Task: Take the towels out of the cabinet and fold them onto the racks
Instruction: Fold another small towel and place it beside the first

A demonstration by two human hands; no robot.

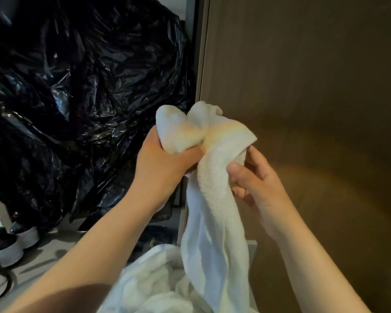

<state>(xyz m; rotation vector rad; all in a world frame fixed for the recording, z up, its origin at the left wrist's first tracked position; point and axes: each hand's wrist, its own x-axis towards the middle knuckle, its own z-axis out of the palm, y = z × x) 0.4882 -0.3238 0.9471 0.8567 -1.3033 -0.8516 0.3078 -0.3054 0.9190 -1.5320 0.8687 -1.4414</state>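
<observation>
Holds a white towel up at picture centre, wadded at the top, the rest hanging limp toward 6 o'clock and meeting a heap of more white cloth at the bottom edge. Clamps the bunched upper end in the left hand, fingers curled tight round it. Pinches the hanging length just to 3 o'clock of that with the right hand, thumb in front, fingers tucked behind the fold. Looks like light, soft terry: no stiffness, drapes and twists under its own weight, grippy rather than slippery, nothing fragile about it. Probably best taken at a hem, one corner in each hand, so as to shake out flat before folding; a grip mid-wad would likely leave it roped and creased. Cannot tell where the corners lie inside the bunch. Elsewhere: crumpled black plastic bags filling 10 o'clock, a plain brown panel across 2 o'clock, a pair of shoes on the floor at 8 o'clock. No rack in view.
</observation>
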